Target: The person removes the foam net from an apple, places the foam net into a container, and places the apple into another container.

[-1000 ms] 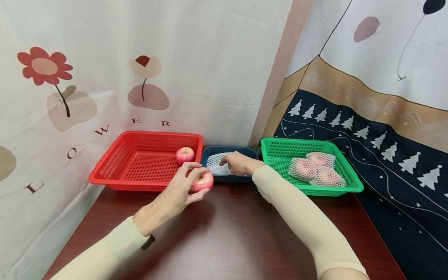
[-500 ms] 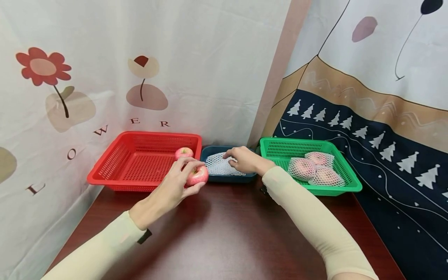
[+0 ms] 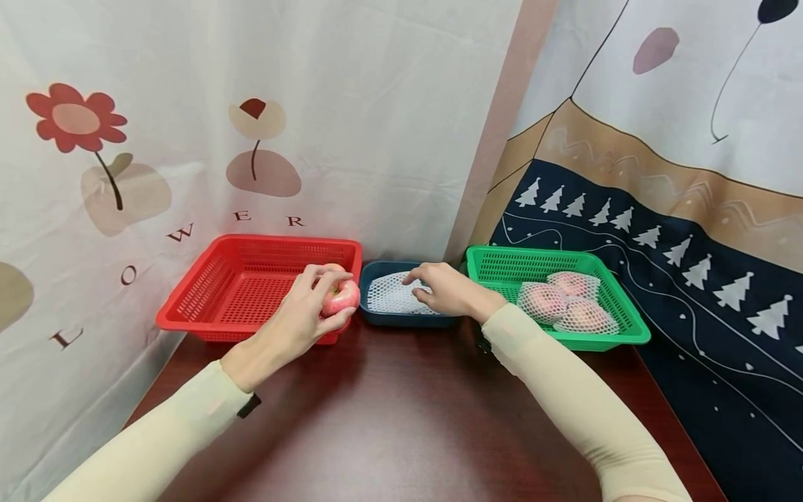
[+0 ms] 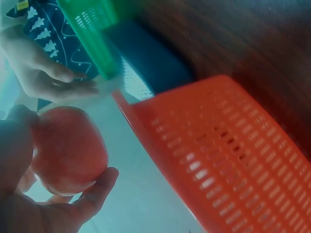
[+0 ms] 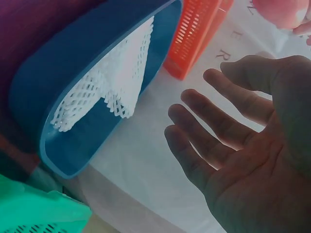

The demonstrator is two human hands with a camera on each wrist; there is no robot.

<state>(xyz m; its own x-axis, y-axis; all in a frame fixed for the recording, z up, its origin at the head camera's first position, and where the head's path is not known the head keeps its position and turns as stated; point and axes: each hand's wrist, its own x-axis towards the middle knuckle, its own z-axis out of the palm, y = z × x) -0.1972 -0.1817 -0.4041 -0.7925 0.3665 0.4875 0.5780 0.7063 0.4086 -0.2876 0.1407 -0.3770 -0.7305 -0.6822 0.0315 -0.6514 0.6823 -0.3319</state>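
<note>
Left hand (image 3: 285,317) has an apple (image 3: 341,300) pinched between thumb and curled fingers, held up around the red basket (image 3: 188,325)'s front right corner. The left wrist view shows the apple apart from the rim, though can't really tell whether it's over the inside. Right hand (image 3: 448,291) has nothing in it: fingers loosely bent and spread, up by the blue tray (image 3: 408,321) with the white foam nets (image 3: 392,298), not touching them.

Stuff that could go wrong, imo: the apple's skin looks smooth, and it's mostly out at the fingertips, so a loose pinch might let it slip and roll across the table (image 3: 408,425). Swing it low and it could clip the basket rim, or bump the 2nd apple (image 3: 334,268) peeking out behind the fingers. And the nets look bunched and overlapping, so a careless grab could easily pull up 2 together.

Compared with 1 second ago: the apple was in front of the gap between basket and tray, now it and the left hand are further left, covering most of that 2nd apple. The right hand had a finger down toward the nets; now it's further right with the fingers lifted. The 3 netted apples (image 3: 542,302) in the green basket (image 3: 633,328) haven't budged.
</note>
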